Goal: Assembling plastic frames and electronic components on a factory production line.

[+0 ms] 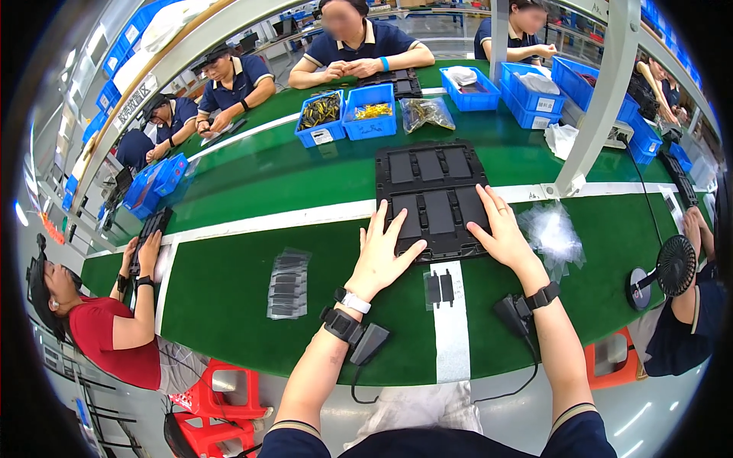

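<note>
A black plastic tray (432, 179) with several rectangular dark pieces in its compartments lies flat in front of me. My left hand (384, 248) rests with spread fingers over its near left corner. Along the tray's right edge, my right hand (500, 227) lies with fingers stretched out and the thumb on the near rim. Neither hand is wrapped round anything. Just below the tray, a small clear film with dark strips (440, 289) sits on the white band. To the left lies a stack of clear films with dark strips (289, 284).
A heap of clear plastic film (551, 233) lies right of my right hand. Blue bins (369, 112) and a filled clear bag (425, 114) stand beyond the tray. A grey post (599, 107) rises at the right, near a black fan (675, 265). Co-workers sit around the green table (221, 286).
</note>
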